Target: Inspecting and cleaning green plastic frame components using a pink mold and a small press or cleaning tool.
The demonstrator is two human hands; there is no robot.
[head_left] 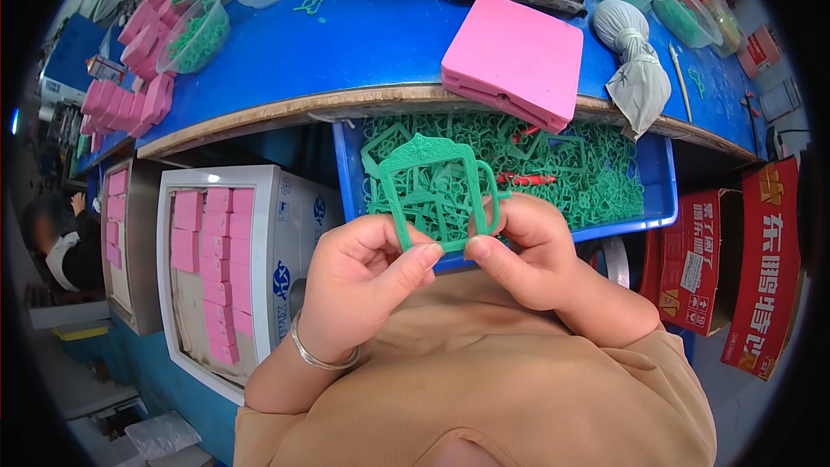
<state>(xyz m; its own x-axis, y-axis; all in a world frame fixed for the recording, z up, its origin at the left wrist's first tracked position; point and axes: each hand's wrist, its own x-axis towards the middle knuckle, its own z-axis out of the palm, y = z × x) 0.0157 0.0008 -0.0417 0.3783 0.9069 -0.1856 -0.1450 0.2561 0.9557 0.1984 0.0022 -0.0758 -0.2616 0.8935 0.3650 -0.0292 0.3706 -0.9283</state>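
Note:
Between my two hands is a green ornate frame-shaped piece point(476, 201) with a crested top and a thin curved strip along its right side. My left hand point(367, 264) pinches its lower left corner between thumb and fingers. At the lower right, my right hand point(527, 251) grips the frame and the strip's end. Beneath the piece lies a blue tray point(353, 182) heaped with small green scraps point(596, 186). A red-handled tool point(527, 179) rests on the scraps.
A pink block mold point(514, 56) overhangs the blue table's point(346, 43) front edge. To its right sit a tied grey cloth bag point(629, 43) and a thin stick point(679, 82). Pink blocks point(216, 246) fill a box at left. Red cartons point(692, 251) stand at right.

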